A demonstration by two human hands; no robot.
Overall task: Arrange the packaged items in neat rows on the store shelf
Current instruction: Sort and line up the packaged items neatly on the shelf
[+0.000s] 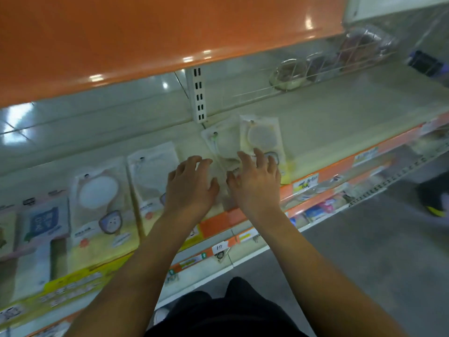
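Two hands, the left hand (190, 184) and the right hand (255, 182), rest with fingers spread on a clear packet (220, 147) near the shelf's (340, 132) front edge, gripping nothing. More packets (97, 203) lie in a row along that edge toward the left.

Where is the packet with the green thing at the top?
The tilted clear packet with the green clip lies on the cream shelf, just beyond both hands, beside the round-window packet.

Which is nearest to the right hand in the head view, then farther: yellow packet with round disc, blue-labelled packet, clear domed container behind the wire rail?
From the right hand:
1. Yellow packet with round disc, under its fingertips.
2. Clear domed container behind the wire rail, up to the right at the back.
3. Blue-labelled packet, far left on the shelf.
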